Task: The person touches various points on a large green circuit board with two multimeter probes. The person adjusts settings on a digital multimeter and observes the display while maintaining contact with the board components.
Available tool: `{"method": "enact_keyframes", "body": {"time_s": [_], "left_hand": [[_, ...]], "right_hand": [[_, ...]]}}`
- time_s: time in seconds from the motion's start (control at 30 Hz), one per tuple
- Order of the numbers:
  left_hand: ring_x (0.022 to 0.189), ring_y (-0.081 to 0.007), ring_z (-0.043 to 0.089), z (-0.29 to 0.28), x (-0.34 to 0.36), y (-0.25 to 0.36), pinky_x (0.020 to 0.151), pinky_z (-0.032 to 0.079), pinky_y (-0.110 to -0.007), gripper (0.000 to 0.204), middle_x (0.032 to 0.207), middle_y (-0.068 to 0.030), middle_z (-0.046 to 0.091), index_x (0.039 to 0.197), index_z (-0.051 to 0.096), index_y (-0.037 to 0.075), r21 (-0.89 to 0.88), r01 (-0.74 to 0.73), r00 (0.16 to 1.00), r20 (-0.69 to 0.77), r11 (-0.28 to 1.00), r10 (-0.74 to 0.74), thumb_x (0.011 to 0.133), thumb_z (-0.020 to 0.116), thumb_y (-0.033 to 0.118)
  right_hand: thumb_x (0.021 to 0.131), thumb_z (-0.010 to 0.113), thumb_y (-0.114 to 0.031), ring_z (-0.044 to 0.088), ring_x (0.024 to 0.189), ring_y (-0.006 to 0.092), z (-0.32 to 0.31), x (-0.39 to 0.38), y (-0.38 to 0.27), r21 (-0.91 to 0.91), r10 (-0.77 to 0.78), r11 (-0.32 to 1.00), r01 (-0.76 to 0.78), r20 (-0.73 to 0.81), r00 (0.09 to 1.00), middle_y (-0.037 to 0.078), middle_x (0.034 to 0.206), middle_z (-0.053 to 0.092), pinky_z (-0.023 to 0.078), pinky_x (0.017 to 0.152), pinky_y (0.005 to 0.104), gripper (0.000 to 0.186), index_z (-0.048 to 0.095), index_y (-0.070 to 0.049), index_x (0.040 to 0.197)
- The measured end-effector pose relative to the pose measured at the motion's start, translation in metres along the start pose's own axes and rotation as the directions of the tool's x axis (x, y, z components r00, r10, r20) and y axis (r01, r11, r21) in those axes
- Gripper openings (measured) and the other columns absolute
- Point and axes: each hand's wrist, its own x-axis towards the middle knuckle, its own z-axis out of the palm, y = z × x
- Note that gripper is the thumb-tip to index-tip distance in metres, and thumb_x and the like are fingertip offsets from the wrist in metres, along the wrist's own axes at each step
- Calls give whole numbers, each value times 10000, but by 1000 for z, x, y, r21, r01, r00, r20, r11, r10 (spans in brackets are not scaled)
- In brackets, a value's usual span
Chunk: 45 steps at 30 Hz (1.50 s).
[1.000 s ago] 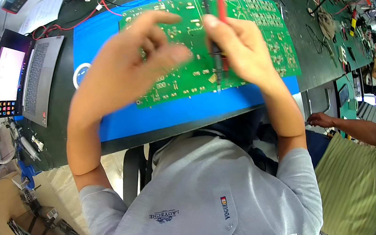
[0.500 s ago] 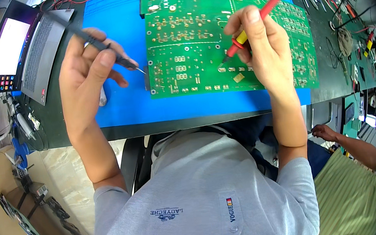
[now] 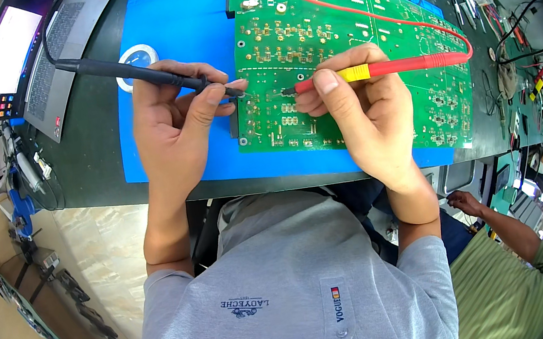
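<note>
A large green circuit board [image 3: 337, 44] lies on a blue mat [image 3: 208, 157]. My left hand [image 3: 177, 127] pinches a black test probe [image 3: 128, 70], its tip pointing right over the board's left edge. In my right hand [image 3: 366, 109] is a red test probe [image 3: 408, 64] with a yellow band, aimed left at the board's left part. The two tips are a short way apart; whether either touches the board I cannot tell. A red lead loops from the right probe back across the board.
An open laptop [image 3: 61, 60] stands at the left. On the mat beside my left hand lies a round white ring-shaped roll [image 3: 139, 58]. Thin tools [image 3: 466, 10] and cables are at the far right. Another person's hand [image 3: 466, 203] is at the lower right.
Both probes have come closer together over the board's left part. My left hand moved right, and my right hand moved left with its probe tilted flatter. The white roll has come into sight.
</note>
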Motion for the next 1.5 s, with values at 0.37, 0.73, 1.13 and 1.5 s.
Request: {"method": "enact_keyframes", "body": {"time_s": [0.37,0.73,1.13,1.5], "left_hand": [[871,-211,662,5,-5,-10,653,535,-216,259,937,-137,616,1054,400,21,-6,-31,998,-58,1000,30,884,595,42],[826,-222,666,9,-9,-20,634,517,-202,295,927,-150,600,1124,367,20,63,-168,983,-65,984,171,912,564,76],[842,-175,657,9,-7,-13,646,520,-208,271,914,-142,628,1050,378,26,58,-117,991,-51,991,120,890,595,59],[736,-90,590,9,-3,-3,606,480,-197,260,892,-131,638,1039,389,4,122,-73,997,23,990,71,886,596,36]], "right_hand": [[902,565,-83,679,761,179,1,-4,5,-51,-70,996,69,-16,997,124,825,637,542,648,257,133,523,41,924],[897,572,-81,684,759,187,2,-4,6,-40,-58,998,57,-27,998,116,827,633,543,646,261,135,533,46,920],[895,570,-71,682,748,178,1,-4,8,-40,-87,995,86,-26,996,118,819,639,537,629,257,128,521,44,923],[895,571,-69,679,736,168,3,-3,7,-75,-90,993,88,-23,996,118,823,640,534,614,248,124,526,44,918]]}}
